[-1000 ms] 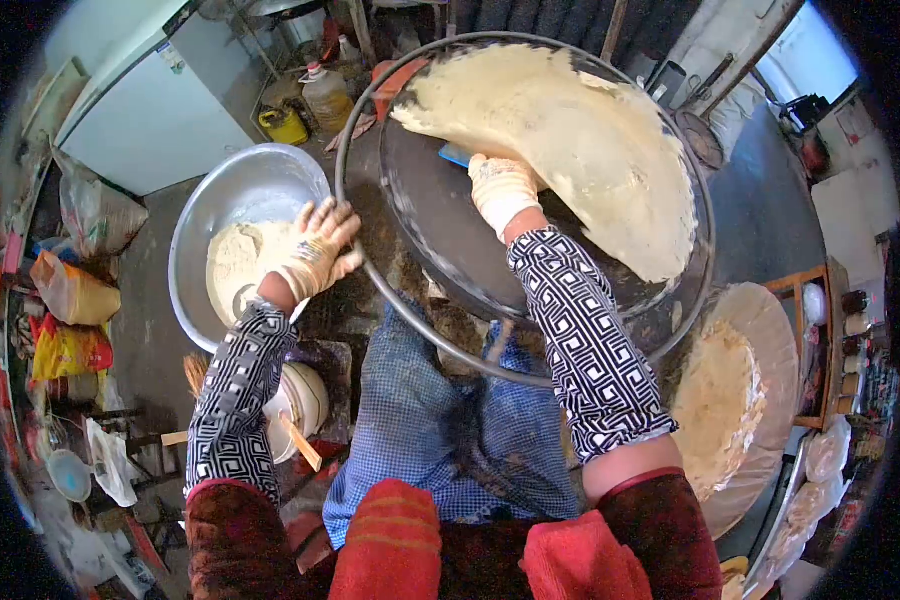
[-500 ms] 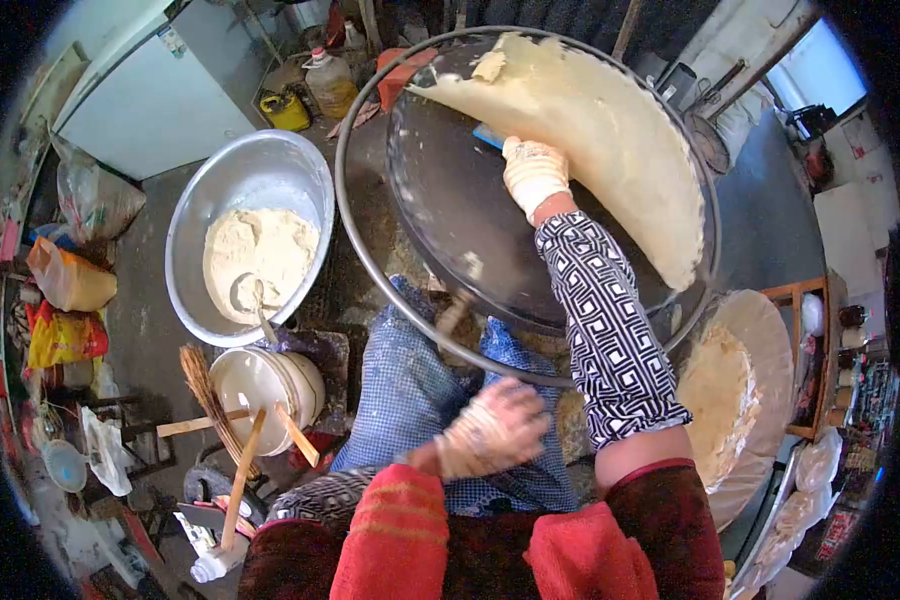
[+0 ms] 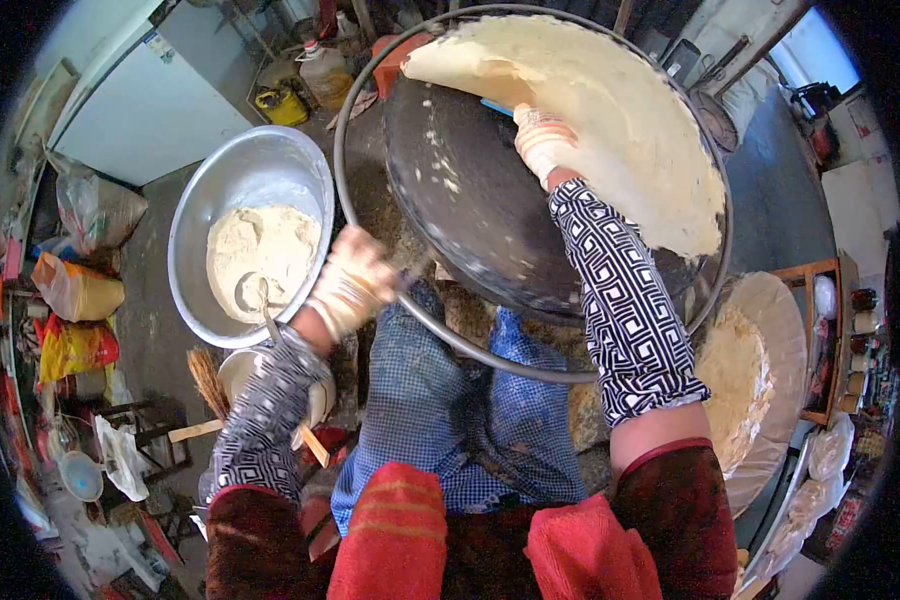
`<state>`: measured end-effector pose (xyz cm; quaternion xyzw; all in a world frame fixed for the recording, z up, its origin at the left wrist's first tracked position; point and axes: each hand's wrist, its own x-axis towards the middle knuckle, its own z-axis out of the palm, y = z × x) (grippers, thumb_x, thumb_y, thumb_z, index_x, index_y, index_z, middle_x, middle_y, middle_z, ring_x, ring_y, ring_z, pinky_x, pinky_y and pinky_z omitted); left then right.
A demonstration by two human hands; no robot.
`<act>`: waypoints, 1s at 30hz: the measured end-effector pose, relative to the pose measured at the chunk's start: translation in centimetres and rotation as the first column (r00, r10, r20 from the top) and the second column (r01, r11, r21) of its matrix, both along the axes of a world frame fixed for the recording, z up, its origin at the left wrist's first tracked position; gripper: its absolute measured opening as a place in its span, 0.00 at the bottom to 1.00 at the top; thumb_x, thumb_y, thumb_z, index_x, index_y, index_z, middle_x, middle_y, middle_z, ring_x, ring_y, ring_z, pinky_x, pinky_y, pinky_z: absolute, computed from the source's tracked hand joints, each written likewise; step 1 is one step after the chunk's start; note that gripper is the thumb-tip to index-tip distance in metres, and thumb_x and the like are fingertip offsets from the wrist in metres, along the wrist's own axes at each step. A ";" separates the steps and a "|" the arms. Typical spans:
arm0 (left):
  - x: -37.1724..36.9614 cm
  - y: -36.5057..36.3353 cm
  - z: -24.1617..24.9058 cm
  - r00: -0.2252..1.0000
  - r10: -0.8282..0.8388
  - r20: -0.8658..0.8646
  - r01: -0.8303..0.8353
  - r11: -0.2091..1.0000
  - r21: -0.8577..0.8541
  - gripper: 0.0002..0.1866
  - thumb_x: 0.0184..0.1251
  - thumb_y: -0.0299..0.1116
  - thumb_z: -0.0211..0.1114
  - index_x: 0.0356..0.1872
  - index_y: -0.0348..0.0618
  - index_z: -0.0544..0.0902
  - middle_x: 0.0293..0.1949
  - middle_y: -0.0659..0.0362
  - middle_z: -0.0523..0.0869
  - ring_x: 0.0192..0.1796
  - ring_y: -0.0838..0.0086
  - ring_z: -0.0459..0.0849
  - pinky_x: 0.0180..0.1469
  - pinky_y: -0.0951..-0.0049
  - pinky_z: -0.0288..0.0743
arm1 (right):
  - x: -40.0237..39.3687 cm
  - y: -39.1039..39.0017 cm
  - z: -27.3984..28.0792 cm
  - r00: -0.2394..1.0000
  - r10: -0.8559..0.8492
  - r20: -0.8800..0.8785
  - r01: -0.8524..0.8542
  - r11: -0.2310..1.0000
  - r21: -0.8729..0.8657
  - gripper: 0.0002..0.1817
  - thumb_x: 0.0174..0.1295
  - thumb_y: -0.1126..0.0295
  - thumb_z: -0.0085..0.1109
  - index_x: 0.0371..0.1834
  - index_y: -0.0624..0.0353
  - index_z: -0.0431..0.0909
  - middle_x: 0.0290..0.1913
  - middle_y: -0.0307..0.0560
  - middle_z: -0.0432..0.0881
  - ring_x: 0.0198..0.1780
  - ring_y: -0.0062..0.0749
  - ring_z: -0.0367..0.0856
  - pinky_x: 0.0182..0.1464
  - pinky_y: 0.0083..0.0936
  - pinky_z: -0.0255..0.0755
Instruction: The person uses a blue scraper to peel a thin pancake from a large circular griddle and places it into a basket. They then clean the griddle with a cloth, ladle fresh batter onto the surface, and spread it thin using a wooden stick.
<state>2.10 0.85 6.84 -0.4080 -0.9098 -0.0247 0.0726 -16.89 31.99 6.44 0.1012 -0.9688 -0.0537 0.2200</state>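
Note:
My gloved right hand [image 3: 542, 140] is closed around a blue scraper [image 3: 496, 107], of which only a strip shows past the fingers. It reaches over the large round black griddle [image 3: 460, 190], right at the edge of a thin pale layer of batter [image 3: 630, 110] covering the far and right side. A metal ring [image 3: 470, 358] encircles the griddle. My gloved left hand [image 3: 355, 280], smeared by motion, is at the ring's left side, between it and a metal basin [image 3: 185, 270]. Pale batter [image 3: 290, 240] and a ladle [image 3: 269, 312] lie in that basin.
A white bucket [image 3: 235, 375] with wooden sticks and a straw brush [image 3: 207, 380] stands below the basin. Stacked flat pancakes [image 3: 735, 385] lie at the right. An oil jug [image 3: 325, 75] and a white cabinet [image 3: 150, 110] stand at the back left.
My left hand has moved from my lap up and left to the ring beside the basin. My right hand has shifted slightly up and right with the scraper, and the batter's edge has changed shape.

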 end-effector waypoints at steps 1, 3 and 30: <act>1.9 2.1 -3.1 0.998 -0.021 -0.056 0.011 0.985 -0.172 0.17 0.44 0.42 0.63 0.38 0.54 0.80 0.31 0.63 0.70 0.42 0.69 0.71 0.51 0.60 0.69 | -0.1 0.7 0.2 0.992 0.115 -0.043 -0.113 0.993 0.043 0.09 0.66 0.69 0.43 0.35 0.57 0.74 0.27 0.46 0.82 0.35 0.38 0.84 0.41 0.33 0.78; 6.2 8.4 -2.1 0.993 0.061 0.099 -0.060 0.998 -0.013 0.10 0.48 0.43 0.62 0.31 0.55 0.77 0.28 0.63 0.70 0.37 0.68 0.72 0.47 0.60 0.69 | 1.6 0.0 2.9 0.994 0.081 0.075 -0.072 0.991 -0.112 0.11 0.66 0.68 0.43 0.39 0.55 0.77 0.35 0.51 0.85 0.41 0.41 0.85 0.43 0.36 0.78; 18.3 6.9 -1.7 0.729 0.498 0.469 -0.539 0.841 -0.056 0.35 0.60 0.55 0.62 0.68 0.55 0.69 0.73 0.45 0.59 0.73 0.34 0.51 0.68 0.32 0.48 | 1.7 9.6 2.5 0.976 -0.126 0.179 0.137 0.989 -0.049 0.13 0.62 0.66 0.49 0.47 0.54 0.78 0.35 0.56 0.85 0.41 0.57 0.84 0.45 0.49 0.76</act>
